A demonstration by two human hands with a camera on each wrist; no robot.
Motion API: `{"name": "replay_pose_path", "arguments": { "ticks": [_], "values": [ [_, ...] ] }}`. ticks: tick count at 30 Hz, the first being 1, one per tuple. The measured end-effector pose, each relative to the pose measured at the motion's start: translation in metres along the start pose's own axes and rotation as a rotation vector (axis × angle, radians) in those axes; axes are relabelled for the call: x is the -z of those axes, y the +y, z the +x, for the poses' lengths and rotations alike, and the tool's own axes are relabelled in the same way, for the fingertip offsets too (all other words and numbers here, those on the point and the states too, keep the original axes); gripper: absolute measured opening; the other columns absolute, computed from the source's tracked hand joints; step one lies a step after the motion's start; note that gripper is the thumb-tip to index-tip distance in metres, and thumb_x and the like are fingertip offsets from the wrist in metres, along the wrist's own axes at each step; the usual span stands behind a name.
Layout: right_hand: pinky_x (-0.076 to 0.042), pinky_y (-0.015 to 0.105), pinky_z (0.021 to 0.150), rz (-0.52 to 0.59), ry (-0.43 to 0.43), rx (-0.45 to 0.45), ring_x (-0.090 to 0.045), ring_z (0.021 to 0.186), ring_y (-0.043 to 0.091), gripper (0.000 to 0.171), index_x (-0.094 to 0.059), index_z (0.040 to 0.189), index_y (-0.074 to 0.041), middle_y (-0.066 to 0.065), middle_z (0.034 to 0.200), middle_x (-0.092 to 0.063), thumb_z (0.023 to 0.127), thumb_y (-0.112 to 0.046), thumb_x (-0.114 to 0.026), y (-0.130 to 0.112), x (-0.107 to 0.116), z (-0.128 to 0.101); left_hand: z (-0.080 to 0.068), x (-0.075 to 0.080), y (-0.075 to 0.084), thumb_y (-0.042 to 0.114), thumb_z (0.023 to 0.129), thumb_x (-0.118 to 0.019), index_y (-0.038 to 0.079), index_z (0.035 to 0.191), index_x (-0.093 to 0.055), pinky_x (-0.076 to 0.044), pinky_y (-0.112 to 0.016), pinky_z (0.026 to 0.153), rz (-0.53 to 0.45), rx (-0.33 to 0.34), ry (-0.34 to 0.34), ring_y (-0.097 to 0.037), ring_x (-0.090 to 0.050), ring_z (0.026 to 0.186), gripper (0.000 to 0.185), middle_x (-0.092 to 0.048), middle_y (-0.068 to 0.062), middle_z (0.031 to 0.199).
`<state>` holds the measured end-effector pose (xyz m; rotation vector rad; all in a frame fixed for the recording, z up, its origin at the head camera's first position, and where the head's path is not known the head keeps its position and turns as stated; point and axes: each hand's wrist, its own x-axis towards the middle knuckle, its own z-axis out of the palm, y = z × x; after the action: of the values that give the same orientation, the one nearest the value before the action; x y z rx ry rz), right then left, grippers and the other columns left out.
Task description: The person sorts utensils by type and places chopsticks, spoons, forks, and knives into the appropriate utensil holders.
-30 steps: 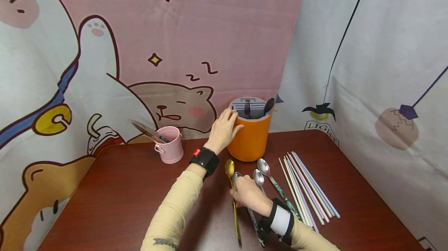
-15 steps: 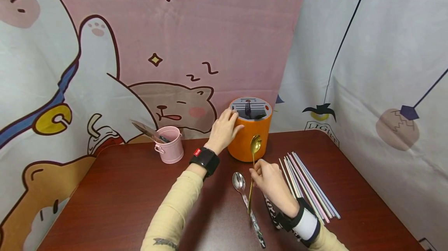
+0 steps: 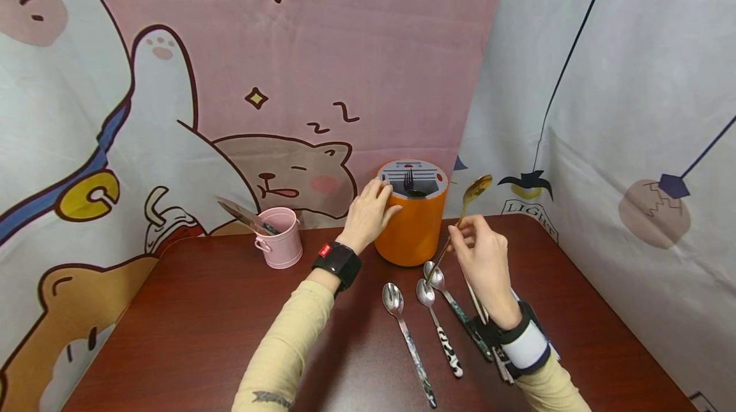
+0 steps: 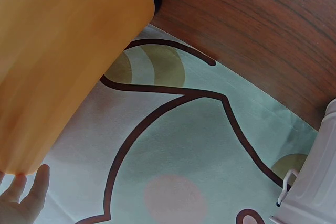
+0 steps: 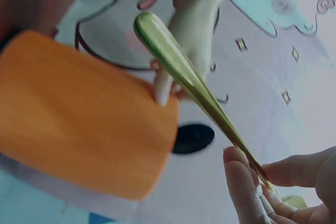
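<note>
The holder (image 3: 413, 223) is orange with a grey top. The spoon (image 3: 467, 206) in the air is gold. Three spoons lie on the dark red-brown table (image 3: 190, 329): one (image 3: 407, 334) has a speckled handle, one (image 3: 438, 322) a black and white cow pattern, one (image 3: 454, 307) a green pattern. The small bucket (image 3: 280, 239) is pink. The sleeves (image 3: 282, 351) are pale yellow. The backdrop (image 3: 322, 61) is pink with cartoon animals.

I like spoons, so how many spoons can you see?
4. A gold spoon is held up in the right hand. Three silver spoons lie side by side on the table. More may hide inside the orange holder.
</note>
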<state>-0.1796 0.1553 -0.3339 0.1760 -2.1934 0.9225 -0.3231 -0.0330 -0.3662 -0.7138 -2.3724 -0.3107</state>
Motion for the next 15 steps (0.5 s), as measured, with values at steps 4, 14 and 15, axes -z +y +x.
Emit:
{"name": "replay_pose_path", "arguments": {
  "ticks": [4, 14, 15],
  "values": [
    [-0.041, 0.003, 0.052, 0.04, 0.073, -0.015, -0.059, 0.052, -0.008, 0.013, -0.058, 0.091, 0.006, 0.017, 0.071, -0.07, 0.088, -0.005, -0.065, -0.001, 0.008, 0.017, 0.0, 0.0, 0.0, 0.044, 0.093, -0.056, 0.01, 0.123, -0.055, -0.055, -0.04, 0.077, 0.0, 0.0, 0.002, -0.022, -0.049, 0.122, 0.045, -0.051, -0.008, 0.126],
    [-0.042, -0.001, 0.058, 0.145, 0.34, 0.043, -0.049, 0.061, -0.023, 0.021, -0.058, 0.095, 0.013, 0.026, 0.084, -0.069, 0.091, -0.007, -0.06, -0.008, 0.015, 0.062, 0.0, -0.001, 0.0, 0.043, 0.093, -0.056, 0.01, 0.121, -0.055, -0.055, -0.04, 0.075, -0.003, -0.008, 0.014, -0.021, -0.05, 0.121, 0.044, -0.052, -0.008, 0.124],
    [-0.042, -0.001, 0.059, 0.147, 0.361, 0.049, -0.049, 0.062, -0.024, 0.021, -0.058, 0.095, 0.013, 0.027, 0.085, -0.069, 0.092, -0.008, -0.06, -0.009, 0.014, 0.066, 0.0, -0.001, 0.0, 0.043, 0.093, -0.056, 0.01, 0.121, -0.055, -0.055, -0.039, 0.074, -0.002, -0.009, 0.018, -0.021, -0.05, 0.12, 0.044, -0.052, -0.008, 0.124]
  ]
}}
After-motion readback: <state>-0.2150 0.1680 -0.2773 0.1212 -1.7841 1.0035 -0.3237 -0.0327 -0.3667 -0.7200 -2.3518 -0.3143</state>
